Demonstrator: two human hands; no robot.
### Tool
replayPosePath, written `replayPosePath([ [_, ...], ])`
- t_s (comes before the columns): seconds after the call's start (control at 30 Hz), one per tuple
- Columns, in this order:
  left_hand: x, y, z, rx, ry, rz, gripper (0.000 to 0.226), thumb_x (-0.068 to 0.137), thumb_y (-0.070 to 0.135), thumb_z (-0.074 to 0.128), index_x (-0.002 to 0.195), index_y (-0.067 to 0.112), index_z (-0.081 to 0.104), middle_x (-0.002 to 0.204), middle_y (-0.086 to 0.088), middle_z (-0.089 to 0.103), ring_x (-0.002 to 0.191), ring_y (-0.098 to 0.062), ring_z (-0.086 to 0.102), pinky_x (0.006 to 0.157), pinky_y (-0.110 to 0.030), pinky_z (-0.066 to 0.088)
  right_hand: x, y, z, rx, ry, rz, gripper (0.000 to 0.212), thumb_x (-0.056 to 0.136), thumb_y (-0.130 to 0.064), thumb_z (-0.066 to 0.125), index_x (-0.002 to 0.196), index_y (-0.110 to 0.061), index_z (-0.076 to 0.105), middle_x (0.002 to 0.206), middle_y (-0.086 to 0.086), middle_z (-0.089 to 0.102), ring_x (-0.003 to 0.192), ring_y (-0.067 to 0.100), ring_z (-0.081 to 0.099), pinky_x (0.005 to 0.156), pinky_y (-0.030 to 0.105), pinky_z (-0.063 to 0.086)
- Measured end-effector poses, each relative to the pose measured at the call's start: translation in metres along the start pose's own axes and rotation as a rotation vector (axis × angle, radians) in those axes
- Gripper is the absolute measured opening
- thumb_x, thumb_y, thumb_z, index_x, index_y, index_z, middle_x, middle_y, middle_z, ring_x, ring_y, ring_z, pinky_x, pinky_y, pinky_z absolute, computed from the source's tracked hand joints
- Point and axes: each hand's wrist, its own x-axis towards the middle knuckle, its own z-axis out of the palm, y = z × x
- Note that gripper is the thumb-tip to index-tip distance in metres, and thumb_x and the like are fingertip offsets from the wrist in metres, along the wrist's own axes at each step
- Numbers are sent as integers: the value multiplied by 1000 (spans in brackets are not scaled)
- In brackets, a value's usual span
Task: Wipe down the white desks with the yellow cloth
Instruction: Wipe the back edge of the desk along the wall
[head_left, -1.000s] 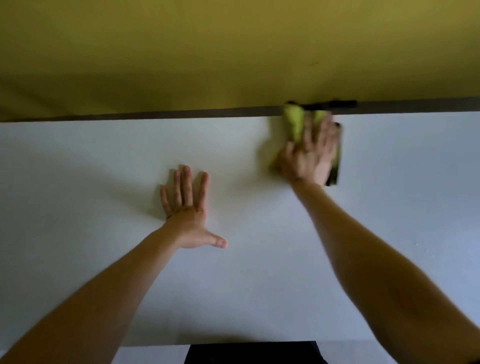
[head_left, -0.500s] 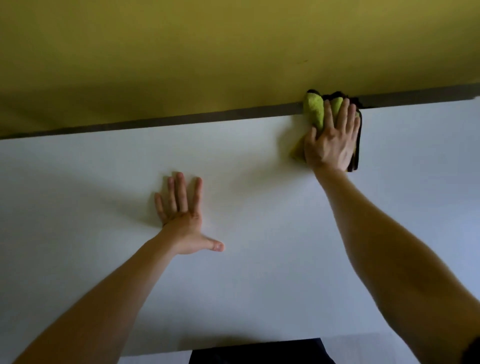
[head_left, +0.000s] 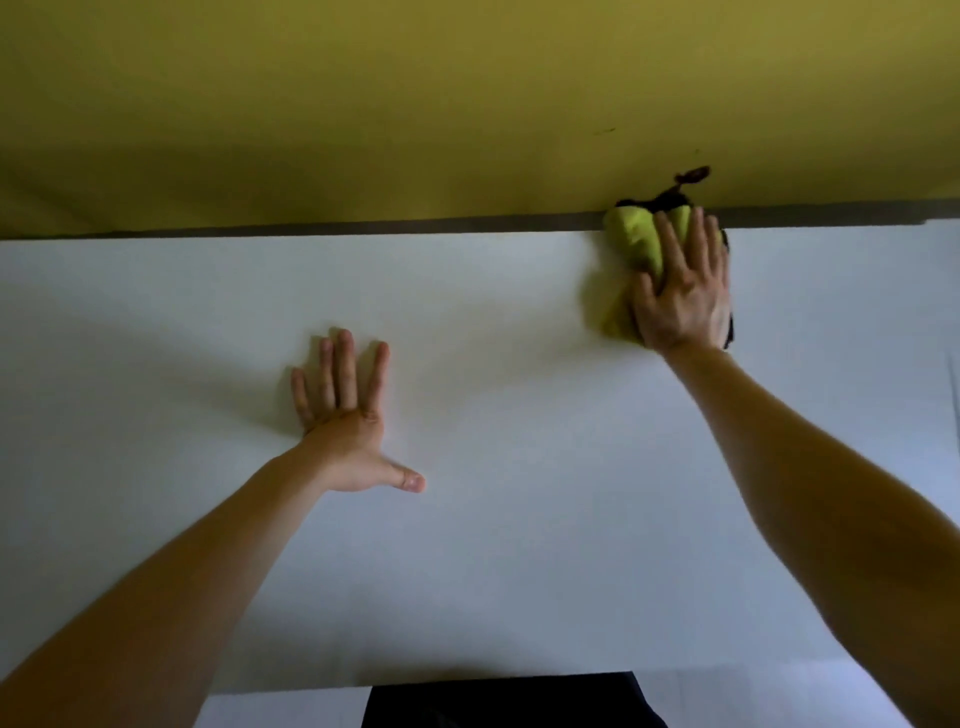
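Head view: my right hand (head_left: 680, 291) presses the cloth (head_left: 636, 239) flat-fingered on the desk (head_left: 519, 545), far edge; left hand (head_left: 345, 421) splayed flat mid-surface. Can't tell what's wiped; guessing plenty's left.

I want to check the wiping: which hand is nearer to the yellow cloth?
The right hand. It presses flat on the yellow cloth at the far edge of the white desk. The left hand rests flat on the desk, apart from the cloth, nearer the person.

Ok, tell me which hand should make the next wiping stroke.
Right. The right hand presses the crumpled yellow cloth onto the white desk at its far edge; the left hand rests empty, palm down.
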Motion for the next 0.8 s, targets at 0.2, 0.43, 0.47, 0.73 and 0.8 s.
replayPosePath([
  [0.2, 0, 1, 0, 57, 6, -45, 181, 53, 91, 85, 149, 29, -55, 144, -14, -71, 138, -36, -64, 125, -69, -21, -43, -94, 22, -11, -87, -119, 91, 91, -59, 47, 172, -25, 28, 178, 26, 11, 166, 46, 10, 133, 60, 12],
  [0.43, -17, 42, 7, 151, 165, -37, 166, 66, 63, 96, 165, 27, -32, 171, -13, -41, 164, -38, -29, 134, -64, 9, -42, -92, 20, 15, -166, -542, 82, 94, -58, 44, 171, -33, 31, 181, 13, 16, 168, 35, 12, 135, 55, 13],
  [0.47, -20, 56, 12, 178, 181, 8, 160, 71, 55, 94, 165, 31, -32, 171, -10, -42, 165, -35, -28, 134, -64, 9, -32, -59, 14, 11, -149, -486, 82, 94, -58, 48, 170, -34, 32, 180, 13, 18, 167, 36, 14, 135, 54, 14],
  [0.73, -12, 167, 42, 130, 135, 130, 185, 44, 84, 92, 160, 33, -43, 159, -16, -59, 152, -37, -51, 128, -71, -13, -9, 74, -20, -54, -44, 19, 88, 95, -57, 46, 173, -22, 25, 179, 23, 11, 167, 41, 9, 134, 60, 11],
  [0.8, -7, 183, 47, 128, 102, 57, 191, 40, 86, 92, 153, 28, -51, 151, -26, -63, 144, -45, -58, 122, -80, -14, -41, 29, -9, -53, -99, -200, 90, 95, -59, 46, 173, -20, 25, 179, 26, 10, 167, 43, 5, 134, 60, 9],
])
